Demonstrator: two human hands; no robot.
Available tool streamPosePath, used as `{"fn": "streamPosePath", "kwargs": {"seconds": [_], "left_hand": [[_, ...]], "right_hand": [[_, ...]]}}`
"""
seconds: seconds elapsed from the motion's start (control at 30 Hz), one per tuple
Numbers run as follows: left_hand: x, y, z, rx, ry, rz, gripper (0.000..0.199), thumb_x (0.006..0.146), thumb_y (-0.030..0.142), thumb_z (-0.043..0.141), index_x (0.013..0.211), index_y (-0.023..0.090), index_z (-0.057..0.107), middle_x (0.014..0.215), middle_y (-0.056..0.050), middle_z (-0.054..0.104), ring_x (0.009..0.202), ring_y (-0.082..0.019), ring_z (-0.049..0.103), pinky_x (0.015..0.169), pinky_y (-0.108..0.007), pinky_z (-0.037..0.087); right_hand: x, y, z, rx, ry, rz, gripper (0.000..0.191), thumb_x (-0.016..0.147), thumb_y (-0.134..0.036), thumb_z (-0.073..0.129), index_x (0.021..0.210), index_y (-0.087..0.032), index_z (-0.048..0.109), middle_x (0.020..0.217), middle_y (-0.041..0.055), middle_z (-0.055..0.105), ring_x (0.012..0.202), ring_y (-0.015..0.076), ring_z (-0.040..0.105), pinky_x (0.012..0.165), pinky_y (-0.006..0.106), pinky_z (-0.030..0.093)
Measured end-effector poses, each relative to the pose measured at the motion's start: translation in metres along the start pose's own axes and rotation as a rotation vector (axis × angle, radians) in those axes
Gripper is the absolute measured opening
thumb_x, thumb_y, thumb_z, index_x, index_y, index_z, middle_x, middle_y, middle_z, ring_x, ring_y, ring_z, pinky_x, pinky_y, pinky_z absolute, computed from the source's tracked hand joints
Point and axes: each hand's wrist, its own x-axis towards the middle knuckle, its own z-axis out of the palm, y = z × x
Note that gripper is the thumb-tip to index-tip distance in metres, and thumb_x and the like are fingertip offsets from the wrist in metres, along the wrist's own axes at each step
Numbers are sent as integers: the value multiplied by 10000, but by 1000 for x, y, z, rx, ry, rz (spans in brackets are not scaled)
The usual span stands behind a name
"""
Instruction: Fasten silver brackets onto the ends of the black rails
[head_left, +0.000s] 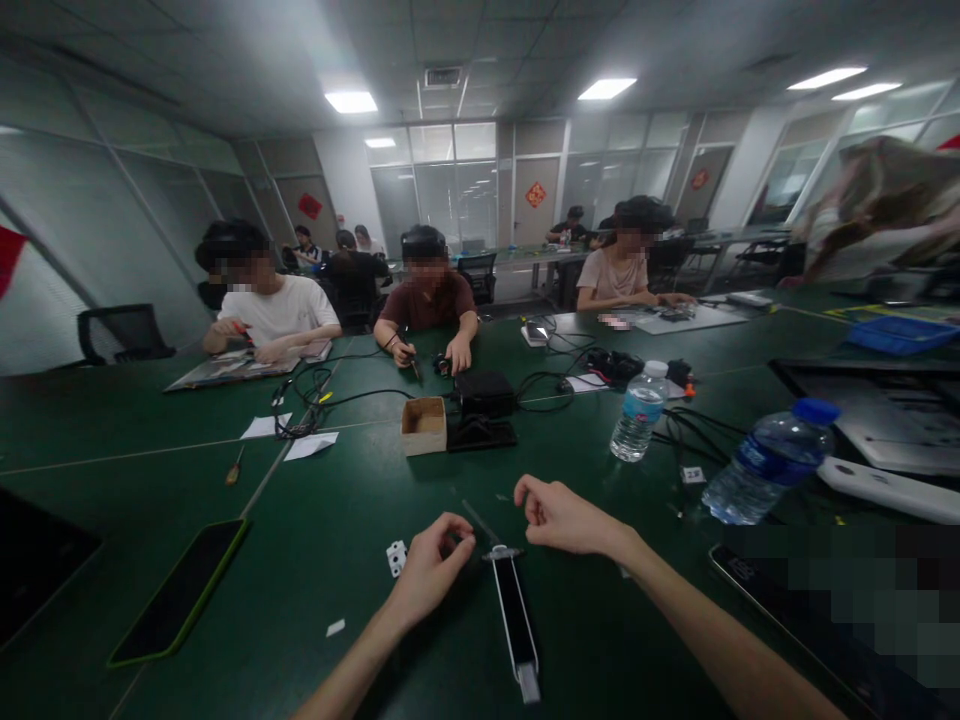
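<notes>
My left hand (431, 565) hovers over the green table with its fingers loosely curved, thumb tip near the fingertips, nothing visible in it. To the right, my right hand (566, 515) is raised with bent fingers apart and holds nothing I can see. Between and below them lies a narrow black device with a white edge (514, 610), a pale tab at its near end. A thin clear strip (480, 520) extends from its far end, touched by neither hand as far as I can tell. Beside my left hand is a small white piece with dark holes (395, 559).
A green-edged phone (180, 590) and a screwdriver (235, 467) lie left. Beyond my hands stands an open cardboard box (424, 440). Right are a small water bottle (639, 412), a larger blue-capped bottle (772, 462) and cables. Several people sit across the table.
</notes>
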Motion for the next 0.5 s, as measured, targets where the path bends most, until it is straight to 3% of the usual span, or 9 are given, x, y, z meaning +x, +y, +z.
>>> {"fn": "streamPosePath", "kwargs": {"seconds": [0.1, 0.23, 0.5], "left_hand": [[-2, 3, 6, -217, -109, -48, 362, 829, 510, 570, 902, 156, 579, 777, -13, 593, 581, -114, 513, 523, -217, 395], [-8, 12, 13, -421, -239, -125, 463, 760, 601, 639, 858, 154, 572, 669, 17, 563, 520, -93, 491, 483, -201, 367], [-10, 13, 11, -550, -250, -179, 396, 734, 502, 733, 793, 133, 602, 583, 33, 562, 500, -77, 487, 492, -189, 367]], "right_hand": [[-7, -23, 14, 136, -53, -160, 330, 711, -136, 637, 980, -203, 458, 741, -63, 585, 623, 94, 541, 528, 180, 392], [-12, -40, 23, 213, -92, -223, 296, 731, -127, 631, 951, -204, 449, 747, -62, 562, 627, 88, 533, 515, 172, 388], [-12, -39, 20, 129, -24, -249, 188, 792, -223, 662, 899, -184, 513, 845, -21, 584, 700, 103, 535, 582, 195, 415]]}}
